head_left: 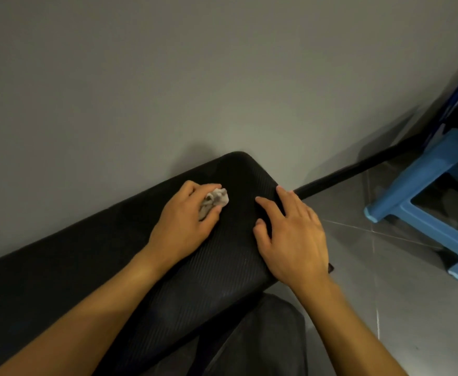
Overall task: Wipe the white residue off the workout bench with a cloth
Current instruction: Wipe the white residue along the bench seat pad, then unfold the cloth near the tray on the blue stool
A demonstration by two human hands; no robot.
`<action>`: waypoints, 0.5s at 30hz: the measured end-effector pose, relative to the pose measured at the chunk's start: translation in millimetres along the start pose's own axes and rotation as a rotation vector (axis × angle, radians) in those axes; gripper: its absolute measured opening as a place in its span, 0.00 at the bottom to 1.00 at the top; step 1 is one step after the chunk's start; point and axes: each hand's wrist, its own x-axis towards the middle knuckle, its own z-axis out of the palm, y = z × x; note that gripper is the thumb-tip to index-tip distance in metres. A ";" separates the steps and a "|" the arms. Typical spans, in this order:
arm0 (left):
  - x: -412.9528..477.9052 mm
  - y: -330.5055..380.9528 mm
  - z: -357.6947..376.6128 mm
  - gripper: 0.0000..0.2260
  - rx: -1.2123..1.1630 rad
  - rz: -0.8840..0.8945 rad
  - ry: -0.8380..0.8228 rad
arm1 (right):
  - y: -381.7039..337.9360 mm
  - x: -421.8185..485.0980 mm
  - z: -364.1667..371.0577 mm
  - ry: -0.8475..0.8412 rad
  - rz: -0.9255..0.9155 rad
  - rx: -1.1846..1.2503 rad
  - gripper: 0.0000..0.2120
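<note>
ribbed matt bench (222,261), crumpled cloth (217,200), glossy plastic stool (423,169)

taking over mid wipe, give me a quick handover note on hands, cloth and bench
Left hand holds the crumpled cloth, pressed on the bench near its far end.
Right hand rests open on the bench's right edge.
Done: no white residue shows on the visible bench top, though the light is dim.
Left: check the rest of the bench, wipe any marks found.

Grey wall (168,63), grey tiled floor (385,294), blue plastic stool (434,191) at right.
</note>
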 end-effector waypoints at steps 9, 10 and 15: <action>6.1 10.3 -6.2 0.17 -0.097 -0.195 0.020 | -1.4 2.5 -0.8 -0.066 0.022 -0.003 0.24; 7.4 11.9 -7.1 0.15 -0.105 -0.189 0.020 | -1.2 4.3 -3.2 -0.082 0.033 0.010 0.24; 10.2 12.4 -9.9 0.12 -0.111 -0.151 -0.011 | -2.1 7.1 -11.0 -0.123 0.037 0.044 0.24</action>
